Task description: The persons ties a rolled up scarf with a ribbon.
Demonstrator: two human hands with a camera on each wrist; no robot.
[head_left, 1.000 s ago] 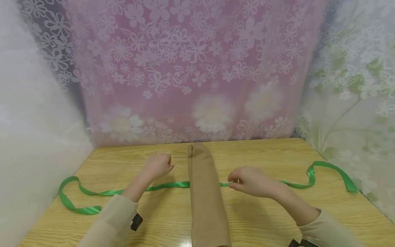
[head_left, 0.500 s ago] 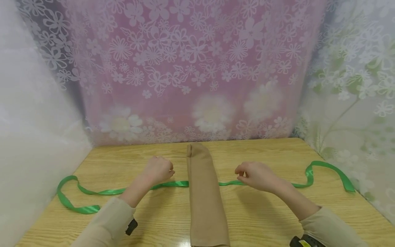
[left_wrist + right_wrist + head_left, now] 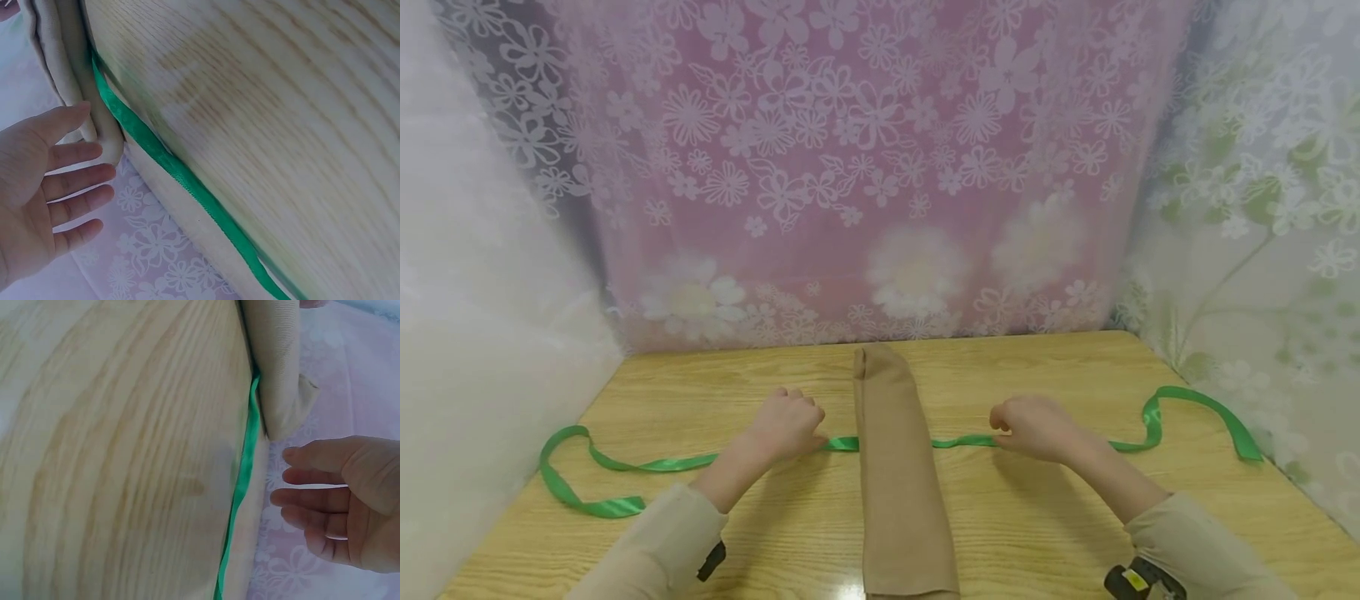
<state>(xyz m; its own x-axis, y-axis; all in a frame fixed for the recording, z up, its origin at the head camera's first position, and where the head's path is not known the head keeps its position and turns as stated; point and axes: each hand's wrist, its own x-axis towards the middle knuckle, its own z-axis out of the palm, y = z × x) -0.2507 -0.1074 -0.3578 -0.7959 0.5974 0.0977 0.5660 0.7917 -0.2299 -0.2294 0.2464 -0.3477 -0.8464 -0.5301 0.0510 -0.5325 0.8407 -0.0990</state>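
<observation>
A long folded tan cloth lies lengthwise down the middle of the table. Across the table and beneath the cloth runs a green satin ribbon, its loose ends curving out on both sides. My left hand hovers over the ribbon left of the cloth; the left wrist view shows its fingers relaxed and holding nothing, with the ribbon beside them. To the right of the cloth, my right hand is above the ribbon, fingers loosely bent with nothing between them.
The wood-grain table stands against a pink floral curtain. Pale sheeting hangs along the left side, and a leaf-patterned sheet along the right.
My right hand has moved right, away from the cloth. My left hand has come down slightly toward the ribbon. Cloth and ribbon look the same.
</observation>
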